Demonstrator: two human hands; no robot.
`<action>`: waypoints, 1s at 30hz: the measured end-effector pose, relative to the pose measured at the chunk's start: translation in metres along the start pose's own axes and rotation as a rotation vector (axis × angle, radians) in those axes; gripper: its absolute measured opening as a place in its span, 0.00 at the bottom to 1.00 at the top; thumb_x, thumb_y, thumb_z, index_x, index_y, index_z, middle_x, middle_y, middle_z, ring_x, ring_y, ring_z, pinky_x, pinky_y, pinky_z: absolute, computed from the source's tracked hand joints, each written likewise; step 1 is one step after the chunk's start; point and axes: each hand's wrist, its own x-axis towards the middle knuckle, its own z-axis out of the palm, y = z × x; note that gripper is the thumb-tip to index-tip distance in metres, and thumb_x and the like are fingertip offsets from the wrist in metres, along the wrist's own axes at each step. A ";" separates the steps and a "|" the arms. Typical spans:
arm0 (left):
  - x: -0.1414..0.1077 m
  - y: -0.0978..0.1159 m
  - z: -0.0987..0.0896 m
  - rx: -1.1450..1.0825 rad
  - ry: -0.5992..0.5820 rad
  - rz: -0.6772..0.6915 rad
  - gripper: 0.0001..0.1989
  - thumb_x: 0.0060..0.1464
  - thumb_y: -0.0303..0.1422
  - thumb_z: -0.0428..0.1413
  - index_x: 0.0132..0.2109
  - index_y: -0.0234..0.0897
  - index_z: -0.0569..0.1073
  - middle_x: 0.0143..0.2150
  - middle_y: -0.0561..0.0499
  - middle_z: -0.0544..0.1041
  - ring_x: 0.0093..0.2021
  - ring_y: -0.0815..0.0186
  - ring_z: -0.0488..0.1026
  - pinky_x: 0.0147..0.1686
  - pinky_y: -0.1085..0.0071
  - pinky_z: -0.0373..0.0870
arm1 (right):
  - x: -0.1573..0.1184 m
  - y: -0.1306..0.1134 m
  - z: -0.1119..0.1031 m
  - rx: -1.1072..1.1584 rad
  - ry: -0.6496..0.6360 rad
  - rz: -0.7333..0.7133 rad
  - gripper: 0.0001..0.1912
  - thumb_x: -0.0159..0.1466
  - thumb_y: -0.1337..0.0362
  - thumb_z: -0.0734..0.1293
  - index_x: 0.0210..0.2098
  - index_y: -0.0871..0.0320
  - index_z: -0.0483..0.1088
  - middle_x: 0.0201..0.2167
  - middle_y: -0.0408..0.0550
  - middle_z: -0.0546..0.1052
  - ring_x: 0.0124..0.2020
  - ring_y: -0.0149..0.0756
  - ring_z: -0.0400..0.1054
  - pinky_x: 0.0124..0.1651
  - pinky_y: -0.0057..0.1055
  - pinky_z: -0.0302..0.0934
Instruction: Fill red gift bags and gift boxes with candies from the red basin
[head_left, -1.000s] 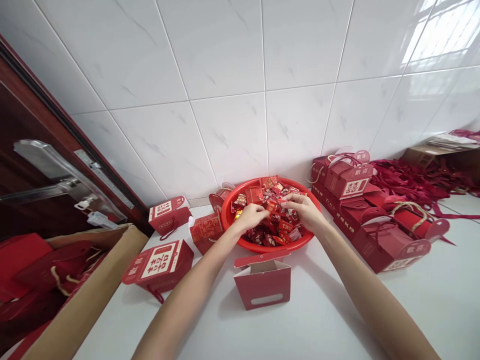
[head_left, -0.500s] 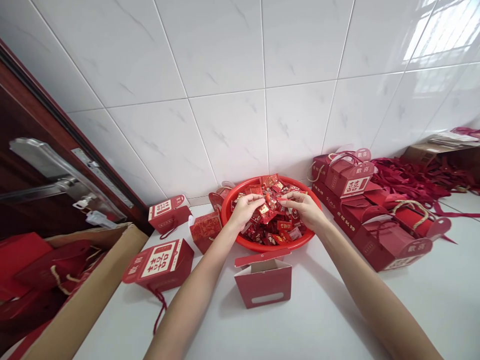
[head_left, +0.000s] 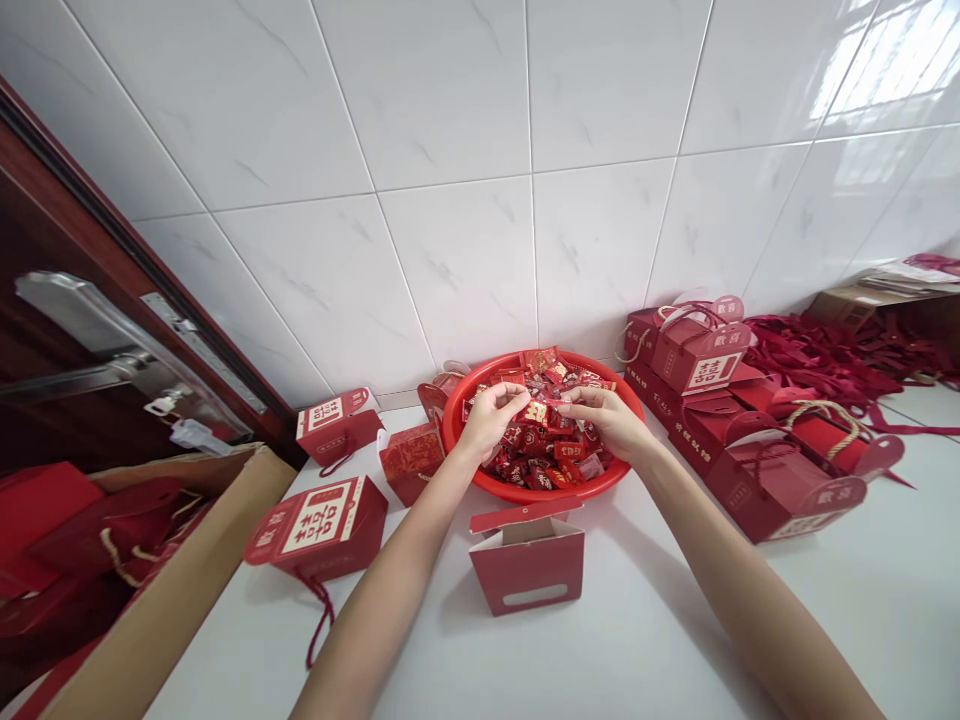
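Note:
A red basin (head_left: 457, 460) full of small red wrapped packets (head_left: 534, 470) stands against the tiled wall. Above it, a red packet with a gold character (head_left: 535, 412) is held between both hands. My left hand (head_left: 491, 415) pinches its left side with thumb and finger. My right hand (head_left: 604, 415) has its fingers closed at the packet's right side. An open red box (head_left: 526, 572) stands upright in front of the basin, its top flaps raised and a slot showing low on the front.
Closed red boxes (head_left: 330, 525) lie at the left, beside a cardboard carton (head_left: 202, 560) holding more. Stacked red boxes (head_left: 750, 455) and a heap of red ribbons (head_left: 810, 355) are at the right. A door handle (head_left: 82, 380) juts in at far left.
The packet between my hands has turned, and its gold character now faces up more plainly. Both hands have shifted only slightly; the boxes stay put.

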 end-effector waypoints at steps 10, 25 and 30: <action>-0.004 0.006 0.001 -0.026 -0.121 -0.053 0.18 0.41 0.41 0.67 0.37 0.35 0.76 0.33 0.54 0.75 0.34 0.68 0.70 0.40 0.70 0.67 | 0.002 0.004 -0.003 -0.030 0.060 -0.031 0.20 0.44 0.50 0.81 0.27 0.56 0.75 0.25 0.41 0.75 0.28 0.32 0.64 0.34 0.32 0.57; -0.049 0.024 -0.026 -0.074 -0.129 0.025 0.19 0.52 0.47 0.63 0.43 0.36 0.78 0.50 0.43 0.78 0.50 0.57 0.75 0.53 0.61 0.71 | 0.002 0.003 -0.002 -0.022 0.059 -0.048 0.20 0.44 0.50 0.81 0.26 0.56 0.75 0.22 0.41 0.74 0.23 0.30 0.61 0.29 0.31 0.54; -0.087 0.050 -0.047 0.146 -0.345 0.100 0.12 0.56 0.42 0.63 0.42 0.39 0.80 0.54 0.42 0.77 0.58 0.54 0.72 0.57 0.61 0.69 | 0.002 0.005 -0.003 -0.011 0.079 -0.043 0.20 0.44 0.50 0.81 0.27 0.55 0.75 0.23 0.41 0.75 0.24 0.32 0.64 0.31 0.32 0.57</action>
